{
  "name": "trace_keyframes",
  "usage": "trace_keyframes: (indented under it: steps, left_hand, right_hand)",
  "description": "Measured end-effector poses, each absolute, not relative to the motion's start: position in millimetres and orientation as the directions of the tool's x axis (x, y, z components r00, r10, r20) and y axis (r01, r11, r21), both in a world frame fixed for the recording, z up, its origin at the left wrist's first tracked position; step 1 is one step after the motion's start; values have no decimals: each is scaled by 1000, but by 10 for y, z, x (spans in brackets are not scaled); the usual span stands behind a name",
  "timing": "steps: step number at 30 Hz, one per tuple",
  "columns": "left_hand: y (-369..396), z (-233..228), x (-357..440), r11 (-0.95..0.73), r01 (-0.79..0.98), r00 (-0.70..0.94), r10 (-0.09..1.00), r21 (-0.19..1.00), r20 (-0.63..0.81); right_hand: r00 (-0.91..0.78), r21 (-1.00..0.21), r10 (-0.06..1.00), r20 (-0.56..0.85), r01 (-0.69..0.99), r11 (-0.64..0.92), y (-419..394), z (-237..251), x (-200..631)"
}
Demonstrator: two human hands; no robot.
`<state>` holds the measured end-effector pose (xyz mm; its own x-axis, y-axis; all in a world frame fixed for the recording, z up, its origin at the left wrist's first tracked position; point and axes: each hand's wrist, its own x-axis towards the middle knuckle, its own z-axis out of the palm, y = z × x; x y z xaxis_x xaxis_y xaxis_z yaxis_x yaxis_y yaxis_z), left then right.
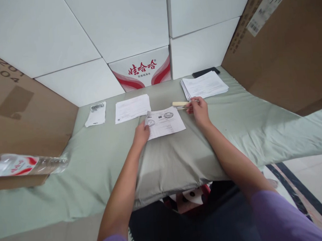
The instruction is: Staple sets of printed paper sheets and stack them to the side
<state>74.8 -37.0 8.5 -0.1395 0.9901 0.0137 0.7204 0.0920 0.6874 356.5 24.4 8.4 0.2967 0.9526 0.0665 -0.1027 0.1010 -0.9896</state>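
The stamped sheet (165, 122) lies flat on a cushion under the pale green cloth (98, 163), near the middle of the covered surface. The left hand (141, 133) rests on the sheet's left edge, fingers together and pressed flat on the paper, pinning it rather than gripping it. The right hand (198, 107) sits just past the sheet's upper right corner, its fingertips closed on the metal end of a wooden-handled tool (180, 104) that lies along the cloth, handle pointing left.

Room to move is narrow at the back. White boxes (113, 26) form a wall right behind the papers, with a red-printed water carton (143, 69) at its foot. A large brown cardboard box (283, 45) closes the right side and another cardboard box (17, 103) closes the left. The front edge of the cushion drops off toward the person's lap, and cloth to the right of the right forearm lies open and rumpled.

Just behind the right hand is a stack of papers (204, 84), with a dark phone (205, 72) touching its far edge. A second single sheet (132, 107) lies just beyond the left hand, and further left a small bag of metal parts (96, 113). A plastic water bottle (25, 164) lies on its side at the left, well apart from both hands.
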Motion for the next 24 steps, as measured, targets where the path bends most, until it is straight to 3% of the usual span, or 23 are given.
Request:
trace_keyframes:
  steps: [4, 9, 16, 20, 24]
  left_hand:
    - [-384, 105, 759, 95, 733, -140, 990, 673, 13]
    - [-376, 87, 742, 81, 722, -130, 991, 687, 20]
    - [-395, 87, 751, 75, 718, -129, 991, 692, 26]
    - [-401, 87, 760, 58, 716, -112, 993, 695, 33]
    - [-407, 111, 779, 63, 708, -112, 993, 703, 24]
  right_hand:
    - [294, -991, 949, 118, -22, 130, 160, 195, 3555]
    - [204, -945, 946, 251, 265, 193, 123, 489, 3596]
    - [64, -599, 974, 219, 796, 82, 677, 723, 3401]
    - [-42, -421, 990, 135, 902, 95, 887, 509, 3174]
    - [-34, -412, 994, 102, 908, 73, 938, 318, 3090]
